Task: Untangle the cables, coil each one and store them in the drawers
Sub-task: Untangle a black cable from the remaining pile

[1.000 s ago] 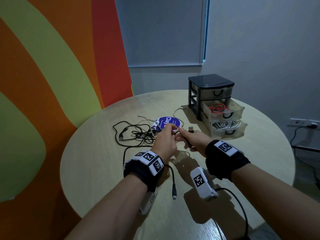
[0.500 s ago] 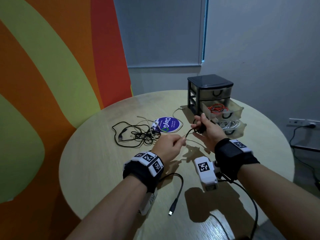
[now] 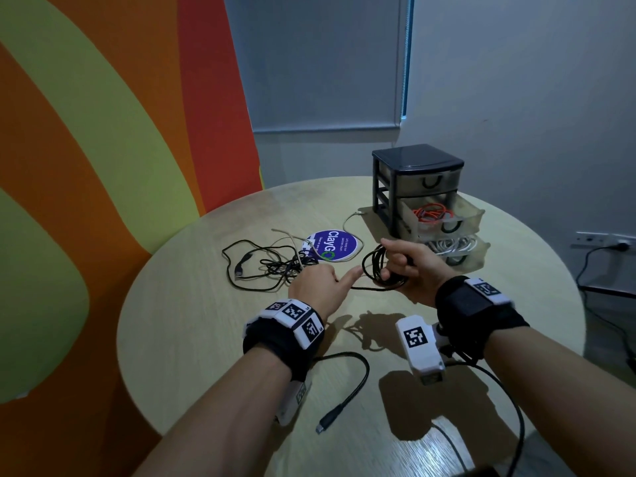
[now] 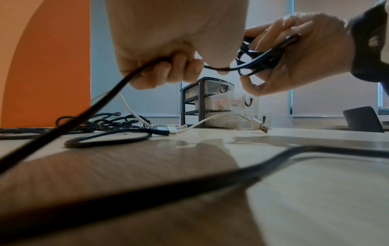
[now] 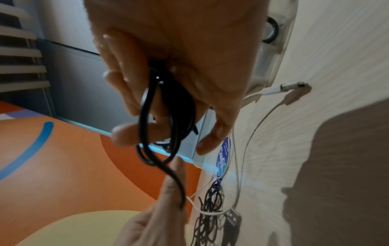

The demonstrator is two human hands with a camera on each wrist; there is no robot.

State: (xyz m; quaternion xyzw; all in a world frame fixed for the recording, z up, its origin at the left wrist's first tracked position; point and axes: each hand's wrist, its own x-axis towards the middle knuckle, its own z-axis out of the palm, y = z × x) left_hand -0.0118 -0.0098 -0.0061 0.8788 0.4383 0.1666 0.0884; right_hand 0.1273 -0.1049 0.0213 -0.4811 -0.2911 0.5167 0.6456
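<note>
Our right hand [image 3: 409,266] grips a black coil [image 3: 380,268] above the table [image 3: 192,332], with the drawers [image 3: 418,191] at one o'clock. Our left hand [image 3: 318,284], at nine o'clock of it, curls round the coil's tail; its fingers are hidden from the head view, and the tangle [image 3: 275,265] beyond is hard to sort.

Dim overall, with muted colours and a grey cast. Lit from above and beyond the round table [image 3: 192,321], judging by the shadows of both arms falling on its near side, toward the camera. Soft glare on the tabletop's near edge. Strongly bowed at the margins of the head view, bending the window frame behind the table. Out of focus in the left wrist view along the thick black cable [image 4: 168,186] nearest the lens; sharper at the tangle farther across the table. Smeared by motion and grainy in the right wrist view, with a hard dark shadow on the tabletop.
</note>
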